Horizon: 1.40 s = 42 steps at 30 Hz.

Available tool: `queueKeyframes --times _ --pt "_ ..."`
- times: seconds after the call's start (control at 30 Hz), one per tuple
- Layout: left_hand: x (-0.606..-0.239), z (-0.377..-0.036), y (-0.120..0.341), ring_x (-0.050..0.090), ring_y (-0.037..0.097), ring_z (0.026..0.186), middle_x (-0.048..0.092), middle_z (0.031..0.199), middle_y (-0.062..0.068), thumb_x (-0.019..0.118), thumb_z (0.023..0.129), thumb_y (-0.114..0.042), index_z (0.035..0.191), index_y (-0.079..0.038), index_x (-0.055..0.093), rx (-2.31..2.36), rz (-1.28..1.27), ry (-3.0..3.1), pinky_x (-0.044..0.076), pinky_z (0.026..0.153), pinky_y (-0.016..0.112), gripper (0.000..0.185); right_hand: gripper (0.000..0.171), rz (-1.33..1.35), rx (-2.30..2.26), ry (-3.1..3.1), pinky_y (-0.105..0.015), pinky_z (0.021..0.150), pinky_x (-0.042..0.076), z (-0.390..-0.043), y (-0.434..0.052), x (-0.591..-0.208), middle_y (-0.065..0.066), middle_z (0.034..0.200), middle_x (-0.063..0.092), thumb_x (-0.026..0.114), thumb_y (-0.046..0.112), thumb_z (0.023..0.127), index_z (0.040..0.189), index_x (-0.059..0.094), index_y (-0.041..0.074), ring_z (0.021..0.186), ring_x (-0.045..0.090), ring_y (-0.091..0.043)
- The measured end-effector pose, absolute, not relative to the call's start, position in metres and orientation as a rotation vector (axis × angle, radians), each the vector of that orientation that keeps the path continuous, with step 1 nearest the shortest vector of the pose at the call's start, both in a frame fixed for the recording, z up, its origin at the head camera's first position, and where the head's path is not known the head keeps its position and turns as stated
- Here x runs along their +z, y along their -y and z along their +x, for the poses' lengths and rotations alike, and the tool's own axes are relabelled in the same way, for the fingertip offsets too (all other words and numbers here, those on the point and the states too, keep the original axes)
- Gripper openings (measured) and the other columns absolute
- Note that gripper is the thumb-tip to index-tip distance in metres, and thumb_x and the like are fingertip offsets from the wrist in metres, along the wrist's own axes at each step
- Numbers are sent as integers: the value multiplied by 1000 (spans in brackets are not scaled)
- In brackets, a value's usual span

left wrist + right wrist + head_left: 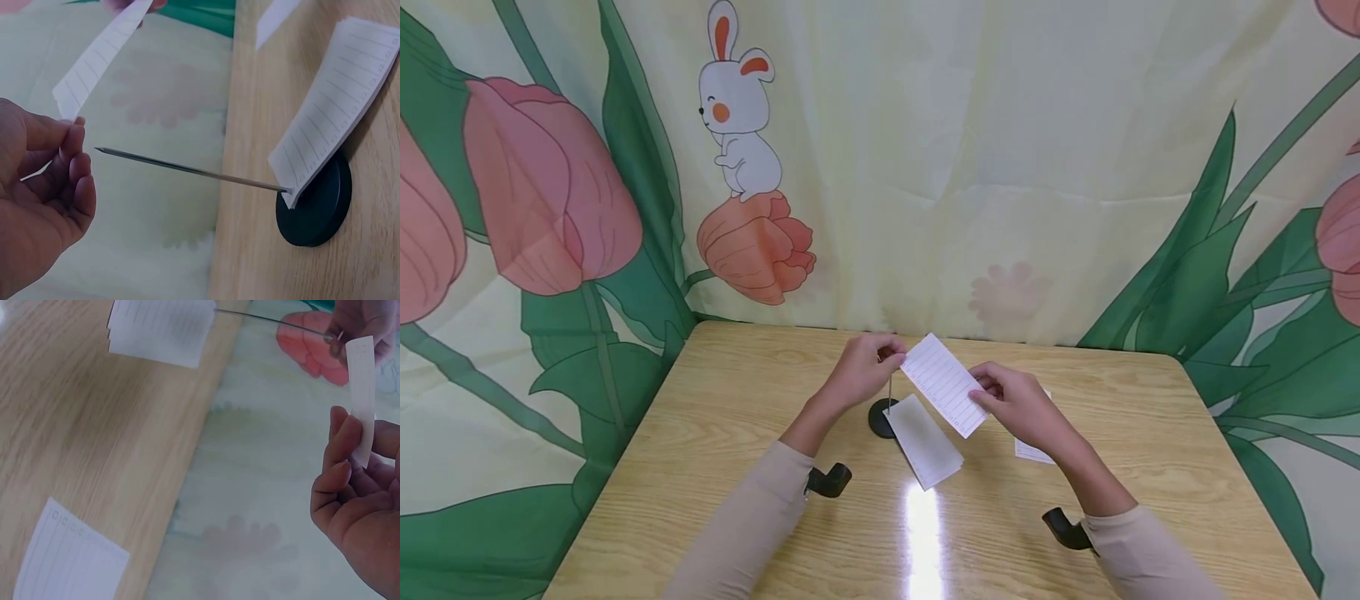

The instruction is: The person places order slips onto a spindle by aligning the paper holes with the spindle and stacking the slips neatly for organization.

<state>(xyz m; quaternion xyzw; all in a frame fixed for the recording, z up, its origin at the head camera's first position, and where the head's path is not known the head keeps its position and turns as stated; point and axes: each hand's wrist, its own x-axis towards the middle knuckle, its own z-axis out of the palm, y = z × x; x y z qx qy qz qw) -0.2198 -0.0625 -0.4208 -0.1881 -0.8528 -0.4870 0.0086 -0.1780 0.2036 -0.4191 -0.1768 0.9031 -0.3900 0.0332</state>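
Note:
Both hands hold one lined white paper slip (943, 385) in the air over the table. My left hand (891, 354) pinches its far end just above the tip of a thin metal spike (891, 392). My right hand (981, 400) pinches the near end between thumb and fingers (342, 450). The spike (187, 169) rises from a round black base (319, 206). A stack of lined slips (337, 106) is impaled low on the spike, against the base, and leans toward me (925, 440). The held slip (100, 56) is not touching the spike.
Another loose lined slip (69, 562) lies flat on the wooden table (737, 417), partly under my right hand. A cloth backdrop (925, 167) printed with tulips and a rabbit hangs close behind the table's far edge. Black wrist mounts (829, 481) sit on both sleeves.

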Motion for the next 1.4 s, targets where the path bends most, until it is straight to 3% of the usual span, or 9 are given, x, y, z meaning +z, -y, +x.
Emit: queueKeyframes --times 1.1,1.4 --pt "-431 -215 75 62 17 79 70 89 4 65 100 -5 97 -5 74 -1559 -469 2723 51 68 28 9 23 -542 -1167 -2769 -30 74 57 -178 -192 -426 -8 99 76 69 8 98 120 68 2 87 70 -16" --pt "-434 -213 76 60 17 78 71 91 14 66 99 -4 97 -4 73 -1586 -474 2733 49 68 27 8 22 -559 -1165 -2756 -29 74 56 -178 -192 -428 -6 99 75 69 8 99 120 68 2 87 70 -14"
